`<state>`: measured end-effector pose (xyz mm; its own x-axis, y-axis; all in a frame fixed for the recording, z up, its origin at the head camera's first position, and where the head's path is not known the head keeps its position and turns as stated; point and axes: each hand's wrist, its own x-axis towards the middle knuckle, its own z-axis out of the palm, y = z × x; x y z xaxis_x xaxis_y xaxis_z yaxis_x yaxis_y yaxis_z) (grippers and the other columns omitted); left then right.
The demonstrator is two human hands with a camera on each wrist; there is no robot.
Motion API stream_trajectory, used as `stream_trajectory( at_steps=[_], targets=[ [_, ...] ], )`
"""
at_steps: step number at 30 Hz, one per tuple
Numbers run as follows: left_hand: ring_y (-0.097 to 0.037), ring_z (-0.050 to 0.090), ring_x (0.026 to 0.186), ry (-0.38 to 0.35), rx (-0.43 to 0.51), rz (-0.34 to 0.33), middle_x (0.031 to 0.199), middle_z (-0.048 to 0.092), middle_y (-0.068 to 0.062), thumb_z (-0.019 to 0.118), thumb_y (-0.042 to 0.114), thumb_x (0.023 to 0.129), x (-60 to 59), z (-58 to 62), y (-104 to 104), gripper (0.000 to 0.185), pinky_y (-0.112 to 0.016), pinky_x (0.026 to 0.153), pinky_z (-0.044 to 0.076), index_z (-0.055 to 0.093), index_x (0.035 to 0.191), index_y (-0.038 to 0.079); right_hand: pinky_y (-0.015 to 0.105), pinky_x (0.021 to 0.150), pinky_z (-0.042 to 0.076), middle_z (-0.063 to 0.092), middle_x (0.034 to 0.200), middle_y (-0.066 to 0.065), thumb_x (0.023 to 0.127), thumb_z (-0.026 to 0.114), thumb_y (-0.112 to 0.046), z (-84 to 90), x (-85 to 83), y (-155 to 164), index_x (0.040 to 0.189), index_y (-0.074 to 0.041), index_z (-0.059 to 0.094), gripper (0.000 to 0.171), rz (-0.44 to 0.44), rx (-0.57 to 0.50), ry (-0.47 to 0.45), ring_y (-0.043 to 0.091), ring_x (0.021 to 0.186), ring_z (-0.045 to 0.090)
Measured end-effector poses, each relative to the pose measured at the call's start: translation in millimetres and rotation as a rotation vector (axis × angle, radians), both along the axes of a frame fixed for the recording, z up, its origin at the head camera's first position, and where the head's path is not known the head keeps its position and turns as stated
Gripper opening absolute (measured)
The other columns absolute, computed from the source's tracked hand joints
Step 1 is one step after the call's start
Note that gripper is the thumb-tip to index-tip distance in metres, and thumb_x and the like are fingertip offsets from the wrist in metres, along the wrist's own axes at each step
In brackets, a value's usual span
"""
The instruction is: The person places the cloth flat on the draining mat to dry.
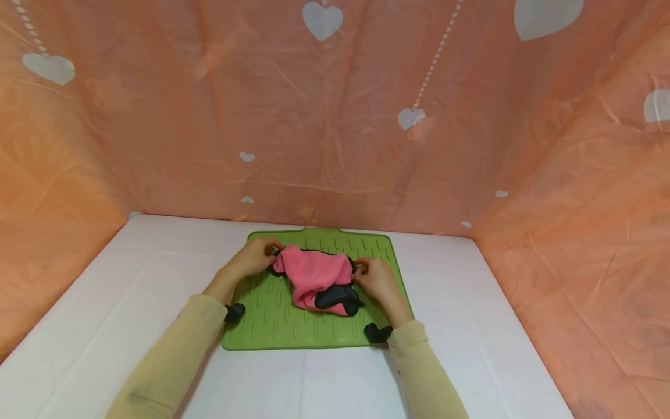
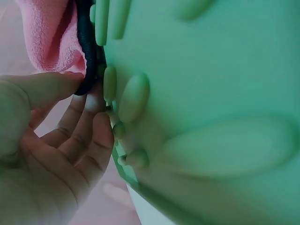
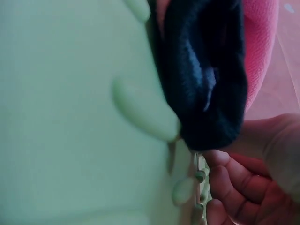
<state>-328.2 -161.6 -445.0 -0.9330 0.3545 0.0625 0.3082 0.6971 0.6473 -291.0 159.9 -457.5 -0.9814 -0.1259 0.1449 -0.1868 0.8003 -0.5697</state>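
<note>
A crumpled pink fleecy cloth (image 1: 314,270) with black edging lies on the green ribbed mat (image 1: 262,326). My left hand (image 1: 253,256) pinches its upper left corner. In the left wrist view the thumb and fingers (image 2: 70,86) hold the black trim (image 2: 86,51) close against the mat. At the opposite end, my right hand (image 1: 378,280) pinches the right edge between thumb and fingers. A black section of the cloth (image 1: 335,297) is folded over at the lower right. From the right wrist view, this black part (image 3: 211,93) hangs in front of the fingertips and partly hides them.
Beneath the mat spreads a white-covered table (image 1: 460,302). Orange curtains with white hearts (image 1: 324,116) enclose its back and both sides. Black wrist-worn pieces (image 1: 377,333) sit by both sleeves over the mat's near corners.
</note>
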Motion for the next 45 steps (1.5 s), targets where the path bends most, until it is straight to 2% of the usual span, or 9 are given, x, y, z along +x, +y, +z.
stream_trajectory(
  at_steps=[4, 10, 14, 20, 27, 32, 36, 41, 45],
  targets=[
    [-0.043, 0.065, 0.110, 0.026, 0.032, -0.005, 0.115, 0.069, -0.026, 0.062, -0.002, 0.096, 0.9, -1.8, -1, 0.030, -0.055, 0.091, 0.053, 0.070, 0.125, -0.002, 0.036, 0.075, 0.053, 0.076, 0.085, 0.003, 0.084, 0.072, -0.005, 1.1, -0.7, 0, 0.114, -0.003, 0.078, 0.031, 0.006, -0.013, 0.019, 0.019, 0.078, 0.065],
    [-0.041, 0.070, 0.103, 0.063, 0.089, 0.009, 0.113, 0.071, -0.025, 0.059, -0.004, 0.096, 2.2, 0.3, -4, 0.030, -0.048, 0.083, 0.057, 0.070, 0.123, -0.003, 0.029, 0.064, 0.048, 0.072, 0.082, 0.005, 0.082, 0.067, 0.002, -1.4, -4.1, 1, 0.110, 0.001, 0.077, 0.029, -0.015, -0.153, 0.041, 0.014, 0.069, 0.058],
    [-0.040, 0.070, 0.101, 0.069, 0.115, 0.031, 0.114, 0.071, -0.025, 0.058, -0.004, 0.096, 3.1, 2.8, -4, 0.030, -0.049, 0.083, 0.057, 0.070, 0.123, -0.003, 0.026, 0.062, 0.047, 0.071, 0.082, 0.007, 0.082, 0.067, 0.003, -1.9, -7.3, 1, 0.109, 0.005, 0.076, 0.029, -0.027, -0.228, 0.065, 0.012, 0.069, 0.058],
    [-0.039, 0.070, 0.102, 0.095, 0.142, 0.052, 0.118, 0.071, -0.023, 0.060, -0.003, 0.097, 4.1, 0.3, -2, 0.027, -0.049, 0.084, 0.057, 0.073, 0.121, -0.001, 0.025, 0.060, 0.047, 0.073, 0.082, 0.010, 0.083, 0.067, 0.003, -2.4, -6.2, 7, 0.110, 0.006, 0.076, 0.029, -0.032, -0.314, 0.102, 0.013, 0.069, 0.061],
    [-0.036, 0.067, 0.102, 0.146, 0.119, 0.059, 0.120, 0.070, -0.023, 0.058, -0.003, 0.097, 5.4, 1.6, -7, 0.029, -0.045, 0.081, 0.054, 0.074, 0.121, 0.002, 0.026, 0.064, 0.048, 0.074, 0.083, 0.009, 0.085, 0.067, -0.002, 7.3, -10.0, 25, 0.109, 0.002, 0.078, 0.026, -0.057, -0.228, 0.138, 0.014, 0.072, 0.064],
    [-0.033, 0.065, 0.096, 0.204, 0.068, 0.004, 0.116, 0.069, -0.024, 0.057, -0.007, 0.095, 2.0, 6.8, -14, 0.030, -0.039, 0.074, 0.052, 0.075, 0.119, -0.002, 0.029, 0.065, 0.047, 0.074, 0.087, 0.011, 0.088, 0.065, -0.002, 17.1, -20.8, 42, 0.114, 0.004, 0.076, 0.029, -0.045, -0.176, 0.098, 0.014, 0.069, 0.059],
    [-0.033, 0.065, 0.095, 0.239, 0.041, -0.034, 0.113, 0.070, -0.024, 0.058, -0.007, 0.093, -3.0, 10.7, -17, 0.029, -0.042, 0.077, 0.052, 0.076, 0.116, -0.002, 0.031, 0.062, 0.045, 0.074, 0.090, 0.015, 0.091, 0.063, -0.002, 20.6, -33.1, 51, 0.119, 0.004, 0.075, 0.031, -0.041, -0.167, 0.046, 0.015, 0.065, 0.056],
    [-0.035, 0.066, 0.099, 0.237, 0.055, -0.043, 0.115, 0.071, -0.024, 0.057, -0.007, 0.093, -10.0, 5.6, -15, 0.029, -0.048, 0.084, 0.052, 0.076, 0.115, -0.002, 0.032, 0.066, 0.052, 0.076, 0.094, 0.017, 0.093, 0.066, -0.003, 15.2, -49.5, 54, 0.120, 0.005, 0.074, 0.030, -0.014, -0.172, -0.021, 0.016, 0.068, 0.065],
    [-0.038, 0.067, 0.103, 0.187, 0.086, -0.014, 0.119, 0.070, -0.026, 0.058, -0.006, 0.095, -14.0, -2.2, -14, 0.028, -0.052, 0.090, 0.053, 0.074, 0.118, -0.002, 0.032, 0.069, 0.056, 0.076, 0.098, 0.018, 0.094, 0.067, -0.004, 7.4, -59.3, 54, 0.120, 0.006, 0.073, 0.028, -0.002, -0.185, -0.074, 0.018, 0.072, 0.071]
  ],
)
